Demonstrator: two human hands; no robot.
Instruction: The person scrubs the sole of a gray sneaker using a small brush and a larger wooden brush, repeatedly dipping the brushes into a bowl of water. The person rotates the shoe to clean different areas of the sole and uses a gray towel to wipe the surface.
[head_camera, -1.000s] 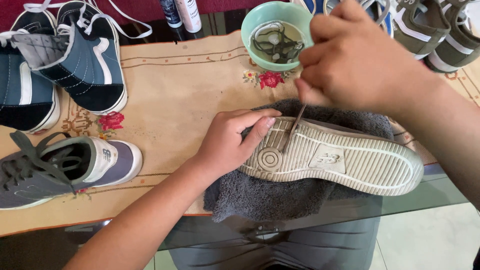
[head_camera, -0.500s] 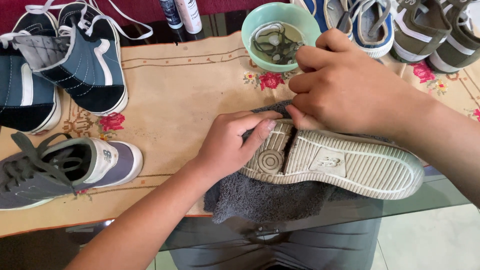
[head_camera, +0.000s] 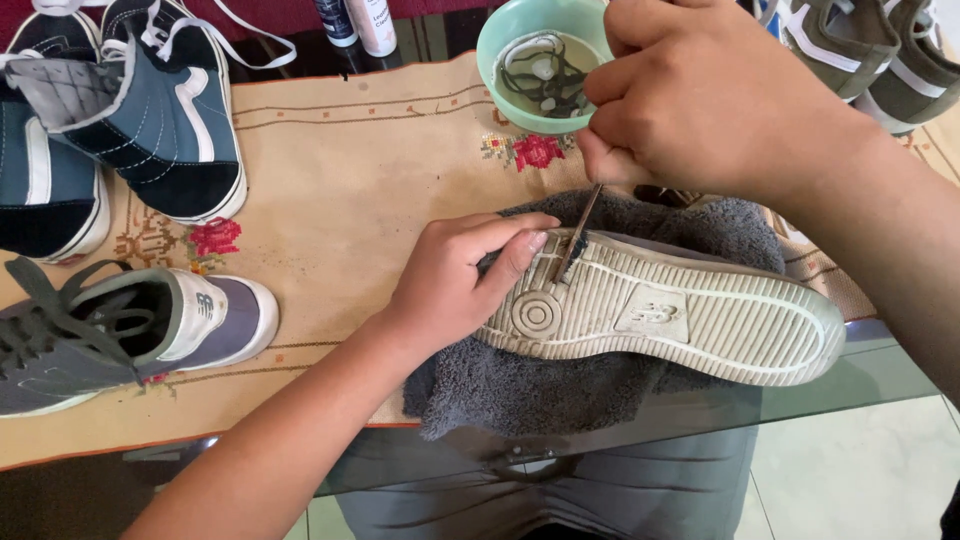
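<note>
Fingers of the right hand (head_camera: 700, 100) pinch a thin brush (head_camera: 578, 232) against the upturned white ribbed shoe sole (head_camera: 680, 310); left hand (head_camera: 455, 280) fingers clamp its toe.

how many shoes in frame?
6 visible: upturned white-soled shoe on the grey towel; two navy high-tops top left; grey-and-lilac sneaker at left; two olive sneakers top right. More may sit behind the right hand.

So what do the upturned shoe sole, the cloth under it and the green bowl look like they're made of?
Shoe sole: probably rubber, matte off-white with moulded ridges. Cloth: likely terry towel, dark grey with a fuzzy pile. Bowl: glossy mint green, ceramic or plastic; can't tell.
</note>
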